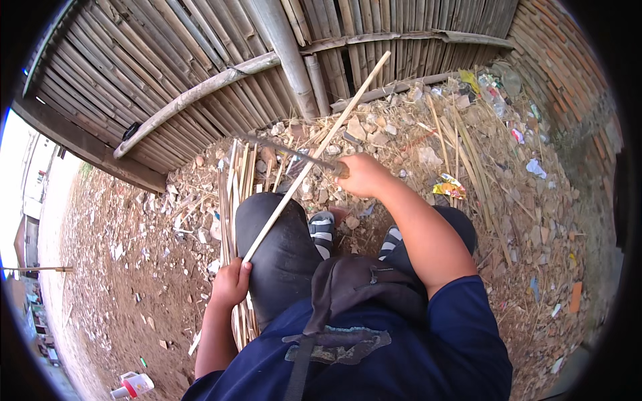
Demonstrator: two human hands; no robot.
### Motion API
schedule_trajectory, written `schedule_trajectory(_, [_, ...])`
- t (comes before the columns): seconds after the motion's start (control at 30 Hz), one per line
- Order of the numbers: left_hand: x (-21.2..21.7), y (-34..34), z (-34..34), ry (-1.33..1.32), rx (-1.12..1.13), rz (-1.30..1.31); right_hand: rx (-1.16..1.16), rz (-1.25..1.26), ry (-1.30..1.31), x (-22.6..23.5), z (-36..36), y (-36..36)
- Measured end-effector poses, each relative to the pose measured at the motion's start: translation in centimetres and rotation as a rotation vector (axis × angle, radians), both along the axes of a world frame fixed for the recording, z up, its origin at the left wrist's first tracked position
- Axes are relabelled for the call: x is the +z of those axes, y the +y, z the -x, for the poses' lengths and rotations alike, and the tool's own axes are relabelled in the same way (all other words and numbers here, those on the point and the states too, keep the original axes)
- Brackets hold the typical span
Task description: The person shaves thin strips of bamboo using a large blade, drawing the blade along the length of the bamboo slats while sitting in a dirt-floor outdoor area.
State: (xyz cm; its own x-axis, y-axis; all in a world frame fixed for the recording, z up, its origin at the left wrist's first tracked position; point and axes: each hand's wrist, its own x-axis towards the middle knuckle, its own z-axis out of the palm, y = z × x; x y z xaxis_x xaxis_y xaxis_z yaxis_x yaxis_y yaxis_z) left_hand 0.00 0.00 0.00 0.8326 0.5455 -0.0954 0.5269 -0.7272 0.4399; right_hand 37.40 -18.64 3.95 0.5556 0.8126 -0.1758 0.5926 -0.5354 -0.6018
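Observation:
My left hand (231, 283), beside my left thigh, is closed round the lower end of a long pale bamboo strip (354, 115). The strip slants up and to the right across my left knee, its far end raised toward the bamboo wall. A long knife (284, 148) is in my right hand (364, 176), whose fingers wrap its brown handle. The dark blade points left and crosses the strip about midway; motion blurs it, so I cannot tell whether it touches. More split bamboo strips (233, 177) lie in a bundle along my left leg.
A bamboo wall (200, 53) with a thick post (287, 60) stands ahead, and a brick wall (568, 53) at the right. Stones and litter cover the ground, including a yellow wrapper (449, 187). More strips (471, 157) lie at right. A white-and-red container (134, 385) lies lower left.

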Motion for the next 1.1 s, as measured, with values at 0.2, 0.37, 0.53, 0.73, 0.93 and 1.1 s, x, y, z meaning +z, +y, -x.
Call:
schedule_trajectory(0.2, [-0.4, 0.0, -0.7, 0.002, -0.016, 0.024, 0.171, 0.083, 0.044, -3.2, -2.8, -0.2])
schedule_trajectory(0.37, [0.6, -0.4, -0.7, -0.011, 0.0, -0.023, -0.002, 0.043, -0.043, -3.0, -3.9, -0.2])
schedule_trajectory(0.53, [0.9, -1.4, -0.1, 0.011, 0.028, -0.05, 0.028, -0.156, -0.099, -2.6, -2.2, -1.6])
schedule_trajectory(0.73, [2.0, -1.5, -0.3, 0.029, 0.022, -0.005, 0.07, -0.136, -0.291, -1.2, -1.8, -2.8])
schedule_trajectory(0.93, [2.0, -0.7, 0.7, 0.06, -0.007, 0.251, 0.257, 0.049, -0.346, 0.7, 2.0, -1.1])
schedule_trajectory(1.1, [2.0, -1.3, 0.3, 0.095, -0.026, 0.187, 0.033, 0.013, -0.027, -2.4, -2.0, -0.9])
